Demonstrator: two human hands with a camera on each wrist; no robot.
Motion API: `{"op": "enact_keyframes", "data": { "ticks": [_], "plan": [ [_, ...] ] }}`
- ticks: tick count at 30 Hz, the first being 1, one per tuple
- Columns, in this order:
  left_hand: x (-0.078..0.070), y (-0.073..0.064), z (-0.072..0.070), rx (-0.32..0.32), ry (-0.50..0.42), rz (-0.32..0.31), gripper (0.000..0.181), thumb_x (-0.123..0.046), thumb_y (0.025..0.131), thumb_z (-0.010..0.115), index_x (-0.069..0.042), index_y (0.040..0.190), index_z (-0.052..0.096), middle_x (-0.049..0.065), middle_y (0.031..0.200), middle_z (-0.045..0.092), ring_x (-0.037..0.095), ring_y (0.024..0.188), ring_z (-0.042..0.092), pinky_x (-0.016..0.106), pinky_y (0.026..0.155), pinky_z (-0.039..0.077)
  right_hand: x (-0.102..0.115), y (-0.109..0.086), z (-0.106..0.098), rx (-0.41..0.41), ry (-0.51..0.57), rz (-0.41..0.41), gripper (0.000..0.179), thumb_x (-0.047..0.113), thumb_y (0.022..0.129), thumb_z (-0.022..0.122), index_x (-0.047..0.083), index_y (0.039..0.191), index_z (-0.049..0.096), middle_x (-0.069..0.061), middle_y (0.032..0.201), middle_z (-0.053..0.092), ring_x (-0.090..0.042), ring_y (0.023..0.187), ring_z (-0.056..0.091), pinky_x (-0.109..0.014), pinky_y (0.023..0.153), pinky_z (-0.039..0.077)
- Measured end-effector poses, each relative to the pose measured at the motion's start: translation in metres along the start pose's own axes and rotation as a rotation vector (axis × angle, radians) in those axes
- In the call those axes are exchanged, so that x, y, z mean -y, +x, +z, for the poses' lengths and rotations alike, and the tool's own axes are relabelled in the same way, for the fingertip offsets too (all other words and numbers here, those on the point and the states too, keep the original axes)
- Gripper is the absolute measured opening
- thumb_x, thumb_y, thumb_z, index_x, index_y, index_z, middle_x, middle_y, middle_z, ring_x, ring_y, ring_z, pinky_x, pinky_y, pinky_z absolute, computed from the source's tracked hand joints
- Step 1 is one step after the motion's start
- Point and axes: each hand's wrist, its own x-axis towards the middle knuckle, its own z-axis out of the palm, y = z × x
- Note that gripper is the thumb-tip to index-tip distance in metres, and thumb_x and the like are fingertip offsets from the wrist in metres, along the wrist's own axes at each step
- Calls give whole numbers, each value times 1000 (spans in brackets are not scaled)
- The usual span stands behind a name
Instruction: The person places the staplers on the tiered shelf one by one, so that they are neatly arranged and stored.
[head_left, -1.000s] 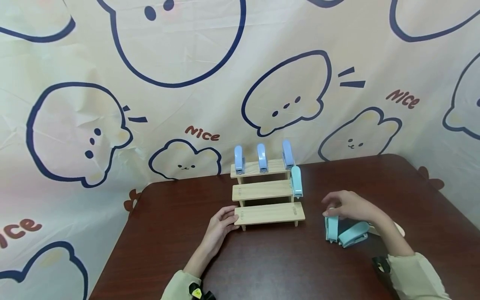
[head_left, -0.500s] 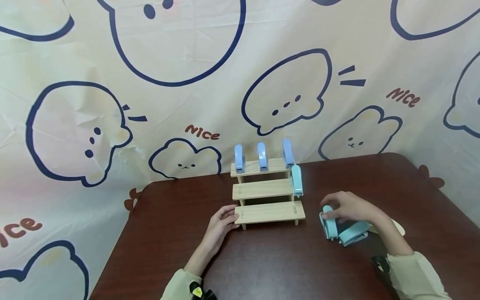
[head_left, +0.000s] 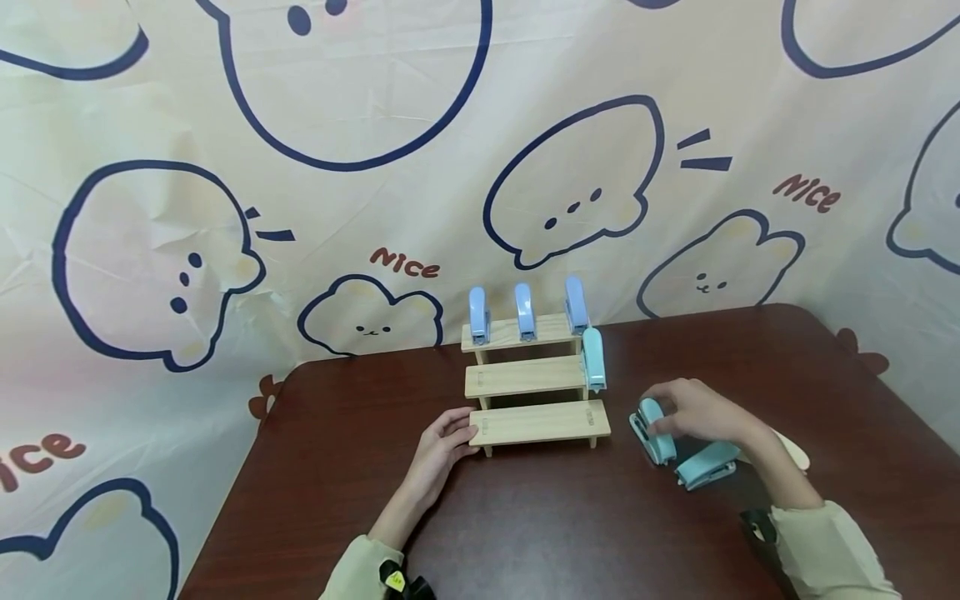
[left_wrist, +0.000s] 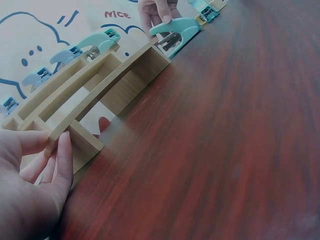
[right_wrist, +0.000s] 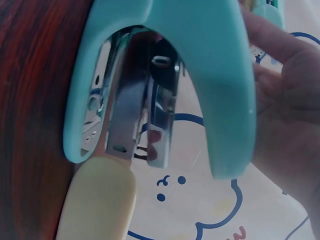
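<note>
Plainly, a pale teal stapler is in hand at the tabletop, to the right of a three-tier wooden stand. Its shell looks smooth and rounded; in the left wrist view its upper arm and base spread apart at the end toward the stand, with metal parts showing between them. From the head it sits at a slant, the base peeking out along its left edge (whether it touches the surface below, I cannot tell). The right hand has its grip clamped on this stapler, thumb and fingers closed about the upper arm.

Meanwhile the left hand pinches the left end of the lowest tier, its grip closed on the board's edge.

Just beside the held piece, near the right wrist, a second teal stapler lies on its side. A cream round-ended piece, partly hidden by the forearm, lies next to it; its kind is hard to tell. On the stand, another teal stapler stands at the right end of the middle tier, and three blue staplers stand spaced out along the top one. Behind hangs a pale cloth printed with navy-outlined cartoon figures.
</note>
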Motion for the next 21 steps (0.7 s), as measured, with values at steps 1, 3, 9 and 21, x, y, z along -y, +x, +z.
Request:
{"op": "enact_keyframes", "data": {
  "ticks": [1,3,9,21],
  "plan": [
    [0,0,0,2,1,2,43,-3,98,66,8,138,54,11,116,63,17,94,65,28,79,57,0,1,0,-18,-3,-2,45,8,89,77,-11,128,63,-15,109,70,-25,89,66,-43,75,60],
    [0,0,0,6,2,5,43,-3,98,66,8,138,54,11,116,63,17,94,65,28,79,57,-1,1,1,-47,2,0,45,4,89,75,-14,128,61,-19,111,69,-26,89,67,-44,75,62],
    [0,-1,-2,5,0,9,42,-1,98,65,9,137,54,11,115,64,17,93,65,28,77,57,-1,4,4,-98,-1,1,46,1,88,76,-15,129,60,-25,116,68,-33,96,69,-45,75,62],
    [-1,-2,-1,21,9,19,44,-5,98,67,8,137,54,11,117,64,16,94,65,28,79,57,1,7,7,-331,-77,3,43,5,88,76,-12,126,65,-20,103,73,-28,84,69,-39,65,57]
  ]
}}
